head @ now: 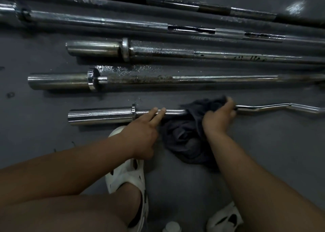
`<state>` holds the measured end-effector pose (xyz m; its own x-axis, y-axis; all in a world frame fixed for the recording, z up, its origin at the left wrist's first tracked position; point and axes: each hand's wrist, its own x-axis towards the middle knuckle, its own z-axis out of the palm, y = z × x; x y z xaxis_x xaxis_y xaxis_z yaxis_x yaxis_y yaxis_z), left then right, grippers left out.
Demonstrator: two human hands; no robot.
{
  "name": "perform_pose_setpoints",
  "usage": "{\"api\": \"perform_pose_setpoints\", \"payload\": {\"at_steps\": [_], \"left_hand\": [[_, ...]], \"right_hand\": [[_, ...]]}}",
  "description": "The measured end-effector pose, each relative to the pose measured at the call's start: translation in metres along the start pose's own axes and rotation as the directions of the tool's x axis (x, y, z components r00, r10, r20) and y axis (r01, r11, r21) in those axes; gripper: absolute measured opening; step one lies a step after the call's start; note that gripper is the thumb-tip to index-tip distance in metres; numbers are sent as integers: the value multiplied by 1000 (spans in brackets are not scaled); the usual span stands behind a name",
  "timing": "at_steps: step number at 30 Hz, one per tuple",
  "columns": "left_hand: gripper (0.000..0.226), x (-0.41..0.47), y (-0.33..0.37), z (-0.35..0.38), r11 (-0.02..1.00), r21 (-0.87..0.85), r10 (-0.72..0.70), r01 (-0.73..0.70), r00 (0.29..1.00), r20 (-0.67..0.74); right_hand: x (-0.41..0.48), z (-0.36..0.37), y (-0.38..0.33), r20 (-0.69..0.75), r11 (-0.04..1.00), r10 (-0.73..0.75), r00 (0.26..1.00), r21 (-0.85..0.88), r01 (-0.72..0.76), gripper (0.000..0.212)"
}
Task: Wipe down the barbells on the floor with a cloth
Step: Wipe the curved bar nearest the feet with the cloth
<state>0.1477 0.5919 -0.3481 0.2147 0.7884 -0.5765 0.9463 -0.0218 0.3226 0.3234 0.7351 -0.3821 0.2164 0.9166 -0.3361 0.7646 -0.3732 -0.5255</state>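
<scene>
I crouched over the nearest barbell, a curl bar (98,114). It lay on the dark floor (35,135) with its long axis running left to right across my view. Its thick chrome sleeve pointed left and ended at a collar. The thin shaft ran off to the right, where it kinked into wavy bends.

My right hand (218,116) was curled over the shaft with the cloth (184,136) bunched under my fingers, gripping both together just right of the knurled section. The rest of the dark grey cloth drooped off the bar onto the floor towards me. My left hand (142,133) held nothing. Its index and middle fingers lay straight, tips resting on the shaft between collar and cloth, and the other fingers were tucked under.

Beyond lay four more bars, all lengthways left to right and roughly parallel. The rusty bar (175,78) had its sleeve to the left and a brown-speckled shaft, and a wet patch (123,68) glistened just behind it. The third bar (158,53) also pointed its sleeve left, with dark marks on its shaft too smeared to read. The fourth bar (105,21) and the black bar (175,3) slanted slightly downward to the right. One white clog (126,175) sat just below the curl bar.
</scene>
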Motion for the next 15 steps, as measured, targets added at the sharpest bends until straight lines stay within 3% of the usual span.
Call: {"api": "perform_pose_setpoints", "payload": {"at_steps": [1, 3, 5, 7, 8, 12, 13, 15], "left_hand": [[45, 0, 1, 1, 1000, -1, -5, 5, 1000, 3], [50, 2, 0, 3, 1000, 13, -8, 8, 1000, 11], [56, 3, -1, 2, 1000, 24, 6, -7, 1000, 16], [55, 3, -1, 0, 1000, 22, 11, -12, 1000, 29], [53, 2, -1, -1, 1000, 16, 8, -8, 999, 32], [51, 1, 1, -1, 1000, 24, 6, -6, 1000, 13], [52, 1, 2, -1, 1000, 26, 1, -2, 1000, 16], [55, 0, 2, -2, 999, 35, -2, 1, 1000, 32]], "right_hand": [[-4, -1, -1, 40, 989, -73, 997, -129, 77, 60], [-41, 9, -8, 288, 873, -268, 919, -331, 358, 57], [-74, 19, -14, 485, 783, -386, 784, -277, 557, 58], [-66, 18, -11, 571, 747, -442, 692, -193, 636, 60], [-48, 13, -7, 572, 742, -447, 688, -192, 642, 60], [-5, -6, 3, 434, 789, -289, 853, -396, 469, 61], [-20, 0, -3, 465, 763, -279, 840, -424, 488, 61], [-58, 12, -17, 607, 707, -300, 736, -376, 599, 62]]}}
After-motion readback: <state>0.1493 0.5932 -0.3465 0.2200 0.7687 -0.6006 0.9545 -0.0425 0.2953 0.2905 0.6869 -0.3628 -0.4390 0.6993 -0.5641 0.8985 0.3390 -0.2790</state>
